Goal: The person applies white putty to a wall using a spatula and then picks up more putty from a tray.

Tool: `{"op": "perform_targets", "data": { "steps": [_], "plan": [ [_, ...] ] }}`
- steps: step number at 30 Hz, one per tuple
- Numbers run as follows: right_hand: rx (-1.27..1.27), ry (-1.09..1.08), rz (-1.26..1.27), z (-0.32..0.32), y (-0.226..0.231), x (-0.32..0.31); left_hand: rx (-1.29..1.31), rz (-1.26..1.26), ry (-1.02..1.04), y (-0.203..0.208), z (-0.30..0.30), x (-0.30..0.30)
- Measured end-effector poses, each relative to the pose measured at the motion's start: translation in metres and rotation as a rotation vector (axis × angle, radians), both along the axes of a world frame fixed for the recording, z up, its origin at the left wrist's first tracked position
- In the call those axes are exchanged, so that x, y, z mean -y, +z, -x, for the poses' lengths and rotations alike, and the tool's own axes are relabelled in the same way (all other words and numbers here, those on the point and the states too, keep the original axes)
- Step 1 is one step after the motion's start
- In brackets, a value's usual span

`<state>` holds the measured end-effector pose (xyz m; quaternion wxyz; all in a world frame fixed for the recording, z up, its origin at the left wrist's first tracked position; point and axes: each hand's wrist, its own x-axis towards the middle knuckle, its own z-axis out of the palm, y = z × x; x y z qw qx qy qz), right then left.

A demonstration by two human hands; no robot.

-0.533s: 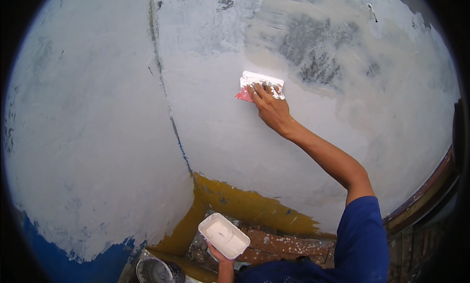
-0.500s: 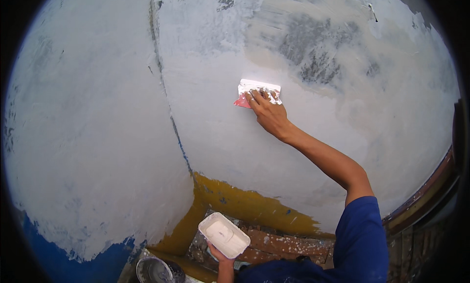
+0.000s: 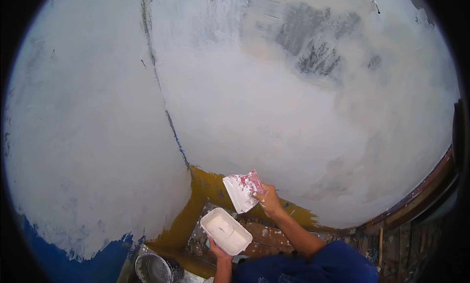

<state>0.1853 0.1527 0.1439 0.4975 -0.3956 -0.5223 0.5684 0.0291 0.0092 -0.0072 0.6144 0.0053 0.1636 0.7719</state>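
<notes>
My right hand (image 3: 269, 200) grips a wide red putty knife (image 3: 241, 190), its blade thickly smeared with white filler. The knife is just above a white rectangular tub (image 3: 210, 213), apart from it. Pale filler (image 3: 226, 231) covers the inside of the tub. My left hand (image 3: 218, 249) is closed around the tub's lower left side and holds it tilted in front of my body; part of the fingers is hidden under it. Ahead rises the wall (image 3: 274, 116), coated white with damp-looking grey patches at upper right.
A dark bucket (image 3: 153, 268) with greyish contents stands at lower left. A cracked corner line (image 3: 157, 82) separates the two walls. Old yellow paint (image 3: 196, 200) and blue paint (image 3: 73, 263) show low down. A dark curved edge (image 3: 416, 200) runs along the right. The floor (image 3: 279, 238) is spattered white.
My right hand has come off the wall with the putty knife and dropped toward the tub, the knife now turned with its blade facing left. The tub stays nearly in place in my left hand.
</notes>
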Motion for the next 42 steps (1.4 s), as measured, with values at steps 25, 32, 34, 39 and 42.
{"op": "perform_targets", "data": {
  "steps": [25, 32, 34, 39, 42],
  "plan": [
    [0.844, 0.091, -0.602, 0.023, 0.032, 0.077, -0.144, -0.018, 0.284, 0.058, -0.029, 0.003],
    [1.047, 0.226, -0.608, 0.036, 0.024, 0.082, -0.137, -0.021, 0.317, 0.065, -0.028, 0.005],
    [1.082, 0.271, -0.612, 0.039, 0.027, 0.085, -0.148, -0.014, 0.333, 0.066, -0.024, 0.008],
    [0.986, 0.271, -0.645, 0.044, 0.028, 0.093, -0.188, -0.009, 0.332, 0.064, -0.016, 0.018],
    [0.915, 0.288, -0.643, 0.046, 0.031, 0.094, -0.174, -0.028, 0.34, 0.057, -0.009, 0.024]
  ]
}}
